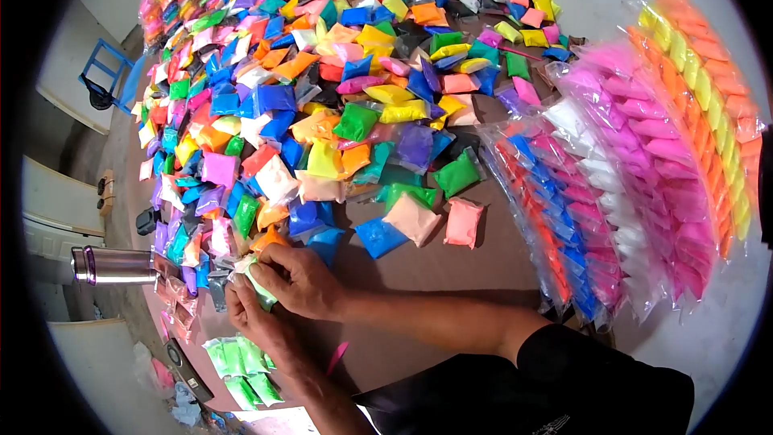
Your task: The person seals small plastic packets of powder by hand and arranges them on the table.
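My right hand pinches the top of a light green packet in a clear wrapper, thumb and fingers pressed together. Close against it, my left hand grips the other side of the same packet with bent fingers. Part of the packet is hidden behind the fingers. Below the hands, several light green packets lie side by side at the table's edge. A dark grey packet is just left of my fingers, and an orange packet lies above them.
A large heap of coloured packets covers much of the brown table. Long clear bags of packets lie on the right. A steel flask and a dark, long object sit at the left edge.
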The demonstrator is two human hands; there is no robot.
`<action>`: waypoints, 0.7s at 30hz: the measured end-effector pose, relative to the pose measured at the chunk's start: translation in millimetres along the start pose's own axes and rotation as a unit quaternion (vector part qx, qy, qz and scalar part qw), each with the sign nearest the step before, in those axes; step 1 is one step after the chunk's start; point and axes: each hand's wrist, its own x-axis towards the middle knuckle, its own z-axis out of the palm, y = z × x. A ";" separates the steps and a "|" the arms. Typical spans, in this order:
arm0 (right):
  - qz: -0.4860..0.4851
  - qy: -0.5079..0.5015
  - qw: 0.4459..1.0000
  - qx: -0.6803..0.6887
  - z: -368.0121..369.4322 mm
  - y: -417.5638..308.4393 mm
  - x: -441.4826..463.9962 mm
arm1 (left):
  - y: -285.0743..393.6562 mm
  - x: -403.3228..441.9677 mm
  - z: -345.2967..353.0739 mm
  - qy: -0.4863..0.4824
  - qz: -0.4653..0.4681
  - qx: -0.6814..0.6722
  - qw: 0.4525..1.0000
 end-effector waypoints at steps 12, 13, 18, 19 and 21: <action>-0.025 0.000 1.000 -0.003 1.1 3.6 -1.3 | 4.3 -3.7 0.2 -0.004 0.000 0.016 1.000; -0.014 0.015 1.000 0.011 1.5 3.1 -1.1 | 3.8 -3.9 -2.2 -0.034 -0.010 0.014 0.999; -0.006 0.021 1.000 0.008 1.3 0.3 -0.2 | 1.9 -3.8 2.0 -0.021 0.011 0.033 0.999; -0.006 0.015 1.000 -0.002 1.2 -0.1 -0.3 | 2.1 -3.8 1.8 -0.020 0.012 0.033 0.999; -0.006 0.009 1.000 -0.013 0.1 -0.8 -1.3 | 2.7 -4.4 0.0 -0.024 0.027 0.045 0.998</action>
